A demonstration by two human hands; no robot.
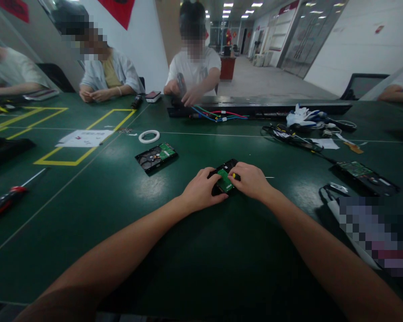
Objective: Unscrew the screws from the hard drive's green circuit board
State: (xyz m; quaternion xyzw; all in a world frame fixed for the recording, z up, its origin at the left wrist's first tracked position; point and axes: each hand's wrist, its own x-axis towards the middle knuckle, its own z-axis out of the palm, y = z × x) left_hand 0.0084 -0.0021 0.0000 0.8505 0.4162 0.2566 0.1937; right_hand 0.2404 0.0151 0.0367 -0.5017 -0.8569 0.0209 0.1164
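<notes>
A hard drive (225,180) lies on the green table in front of me, its green circuit board facing up. My left hand (201,191) grips it from the left, thumb and fingers around its edges. On the drive's right side, my right hand (250,180) is closed around a small screwdriver (236,176). Its yellow and black end pokes out by the board, and a thin metal shaft seems to show past the hand's right side. The fingers of this hand also rest at the drive's edge, hiding part of it. A second hard drive (156,158) lies to the left.
A red and black screwdriver (7,200) lies far left, near yellow tape outlines and a paper sheet (84,138). A white tape roll (149,136) sits beyond the second drive. Rightward are gloves (304,117), cables and another drive (366,176). Across the table, a person handles a long black panel (265,111).
</notes>
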